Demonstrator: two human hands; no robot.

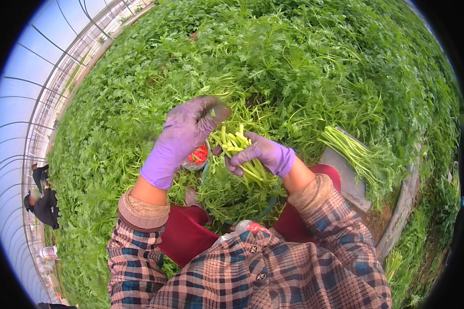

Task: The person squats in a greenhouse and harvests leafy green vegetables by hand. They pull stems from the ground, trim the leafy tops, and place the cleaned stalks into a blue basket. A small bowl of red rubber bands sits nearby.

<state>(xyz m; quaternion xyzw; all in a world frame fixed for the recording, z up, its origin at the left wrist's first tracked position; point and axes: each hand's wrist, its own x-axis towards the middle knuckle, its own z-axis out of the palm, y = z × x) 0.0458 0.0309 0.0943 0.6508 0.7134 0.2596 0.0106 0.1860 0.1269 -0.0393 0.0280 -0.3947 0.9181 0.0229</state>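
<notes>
My right hand [257,154], in a soiled purple glove, is closed around a bunch of leafy green stalks [236,145], cut ends up and leaves hanging below. My left hand [197,121], gloved the same way, is raised just up and left of the cut ends, its fingers curled together. A small green leaf bit [213,112] shows at its fingers; whether it is pinched or stuck on the glove I cannot tell. Under my left wrist is a round container [195,164] with red strips or ties [198,154]. Another bundle of stalks [350,150] lies at the right.
Dense leafy green plants [278,58] fill the bed ahead. A flat grey board [346,185] lies under the right bundle, beside a curved bed edge [402,208]. Two people in dark clothes [44,208] are at the far left, near a white bucket [49,253]. Greenhouse hoops [27,81] arch behind.
</notes>
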